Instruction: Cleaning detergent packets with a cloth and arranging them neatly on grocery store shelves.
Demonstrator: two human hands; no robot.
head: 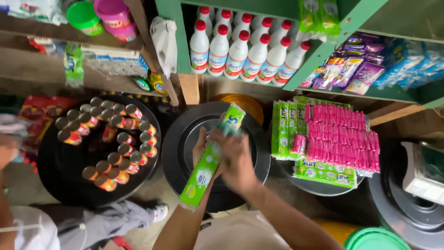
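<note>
Both hands, right (238, 162) and left (200, 147), clasp a green sachet strip (210, 159) above the black drum lid (178, 139). Its long lower end dangles unsupported, so it could likely slip free or snag the cans (115, 139) nearby.

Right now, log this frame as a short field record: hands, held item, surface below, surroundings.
left hand: grips the sachet strip's middle
right hand: grips the strip's upper part
sachet strip: green, long, tilted, held over the black lid
cans: clustered on a black round tray, left
bottles: white, red caps, green shelf
pink sachets: stacked at right
</note>
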